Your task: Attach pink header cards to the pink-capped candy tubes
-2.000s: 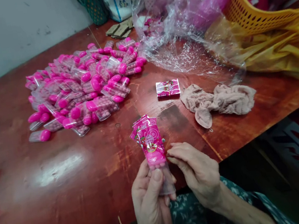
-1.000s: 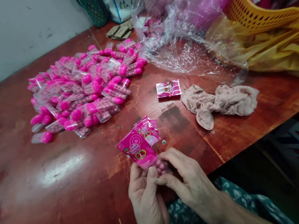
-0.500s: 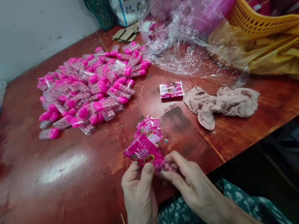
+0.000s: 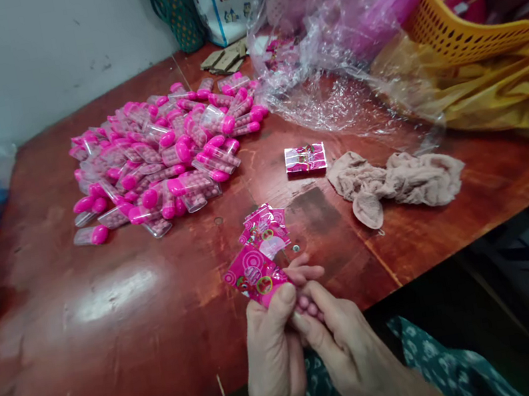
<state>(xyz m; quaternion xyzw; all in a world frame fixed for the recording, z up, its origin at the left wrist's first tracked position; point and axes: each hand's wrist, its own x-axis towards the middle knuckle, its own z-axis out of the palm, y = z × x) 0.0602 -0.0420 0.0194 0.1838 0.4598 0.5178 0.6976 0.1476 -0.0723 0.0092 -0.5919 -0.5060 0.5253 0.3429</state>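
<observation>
Wrapper (image 4: 256, 279), pink, sits low at frame centre, pinched between thumb and fingers of the left hand (image 4: 270, 352). The right hand (image 4: 343, 347) pinches a bead-filled tube (image 4: 307, 304) against it. Spare wrappers (image 4: 265, 225) lie just above, and a tube pile (image 4: 160, 154) at upper left.

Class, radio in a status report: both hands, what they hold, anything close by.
Left hand shut on pink wrapper. Right hand pinching candy tube at the wrapper's lower end. Loose wrappers just beyond on table; tube pile farther left, apart.
</observation>
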